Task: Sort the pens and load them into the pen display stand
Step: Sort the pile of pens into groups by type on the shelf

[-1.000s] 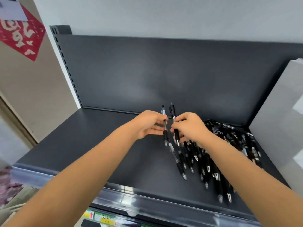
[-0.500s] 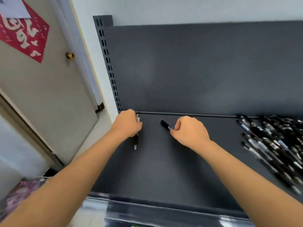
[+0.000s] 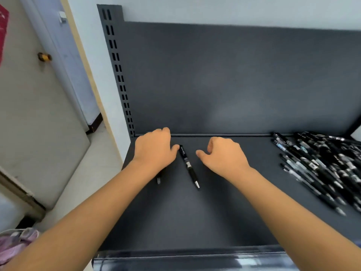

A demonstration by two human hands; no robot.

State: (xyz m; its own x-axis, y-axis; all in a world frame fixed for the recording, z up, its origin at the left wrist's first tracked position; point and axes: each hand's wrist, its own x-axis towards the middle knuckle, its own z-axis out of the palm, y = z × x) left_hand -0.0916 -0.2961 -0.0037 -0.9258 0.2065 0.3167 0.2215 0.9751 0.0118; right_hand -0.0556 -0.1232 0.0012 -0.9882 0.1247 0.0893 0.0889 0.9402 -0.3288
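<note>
On the dark grey shelf (image 3: 195, 216) a black pen (image 3: 188, 165) lies loose between my hands, tip toward me. My left hand (image 3: 154, 149) lies palm down over a second pen (image 3: 158, 179). Only that pen's tip shows, under my wrist. My left thumb reaches right, to the loose pen's top end. Whether my left fingers grip the covered pen is hidden. My right hand (image 3: 222, 155) hovers just right of the loose pen, fingers loosely curled and holding nothing. A pile of several black pens (image 3: 320, 165) lies at the shelf's right.
The shelf's back panel (image 3: 224, 79) rises right behind my hands, with a slotted upright (image 3: 119, 75) at its left corner. Left of the shelf are a door (image 3: 39, 106) and tiled floor. A glossy price rail (image 3: 185, 259) runs along the shelf's front edge.
Both hands carried a pen from the pile to the shelf's left end. My right hand has let its pen go, and the pen now lies on the shelf. My left hand has lowered over its pen.
</note>
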